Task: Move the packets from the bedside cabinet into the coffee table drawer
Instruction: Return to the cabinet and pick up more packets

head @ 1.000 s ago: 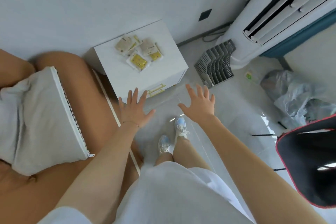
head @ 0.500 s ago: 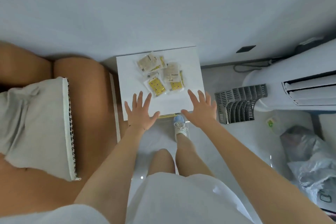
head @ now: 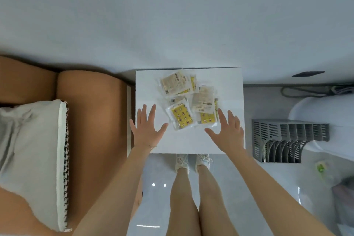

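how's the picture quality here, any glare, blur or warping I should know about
Head view: soft, even light; small glare spots on the glossy floor; wide-angle warping bends the sofa and room edges; print on the packets is too soft to read; both hands reasonably sharp.

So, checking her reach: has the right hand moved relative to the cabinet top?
Yes. The right hand went from short of the cabinet to over its top, beside the packets.

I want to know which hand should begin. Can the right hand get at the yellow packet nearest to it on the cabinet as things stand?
Probably yes. The right hand is open and empty above the bedside cabinet, and the yellow packet lies just beside its fingertips, with nothing between them.
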{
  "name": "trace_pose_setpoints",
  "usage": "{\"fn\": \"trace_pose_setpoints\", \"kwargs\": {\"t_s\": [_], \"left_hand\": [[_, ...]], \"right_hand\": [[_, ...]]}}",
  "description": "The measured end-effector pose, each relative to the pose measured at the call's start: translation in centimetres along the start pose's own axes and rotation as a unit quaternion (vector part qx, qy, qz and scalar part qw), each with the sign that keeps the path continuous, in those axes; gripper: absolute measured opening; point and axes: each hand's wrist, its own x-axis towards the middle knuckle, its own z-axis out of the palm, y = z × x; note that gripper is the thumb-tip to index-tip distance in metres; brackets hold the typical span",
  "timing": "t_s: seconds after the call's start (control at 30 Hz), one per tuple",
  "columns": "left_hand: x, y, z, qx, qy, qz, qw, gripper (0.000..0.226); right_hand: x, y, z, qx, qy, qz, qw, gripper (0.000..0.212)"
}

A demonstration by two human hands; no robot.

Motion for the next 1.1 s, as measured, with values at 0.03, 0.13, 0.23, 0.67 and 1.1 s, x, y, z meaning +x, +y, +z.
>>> {"fn": "trace_pose_setpoints", "kwargs": {"t_s": [0.03, 0.13, 0.23, 0.67, 1.1], "left_hand": [[0.7, -0.4, 0.6, -0.006, 0.001, 0.003, 1.000, 0.075], [3.8, -0.8, 2.4, -0.004, 0.007, 0.024, 1.000, 0.078], [8.0, 0.1, 3.6, -0.022, 0.041, 0.039, 0.998, 0.079], [15.6, 3.7, 3.3, -0.111, 0.124, 0.027, 0.986, 0.071], [15.8, 3.6, 3.2, -0.125, 0.137, 0.048, 0.982, 0.059]], "right_hand": [[0.9, -0.1, 0.6, 0.019, 0.010, 0.007, 1.000, 0.083], [4.1, -0.5, 2.1, 0.073, 0.048, 0.030, 0.996, 0.086], [7.4, -1.0, 2.8, 0.132, 0.086, 0.062, 0.986, 0.089], [10.7, -1.9, 5.2, 0.236, 0.177, 0.077, 0.952, 0.054], [9.4, 0.8, 2.7, 0.544, 0.174, 0.168, 0.803, 0.016]]}}
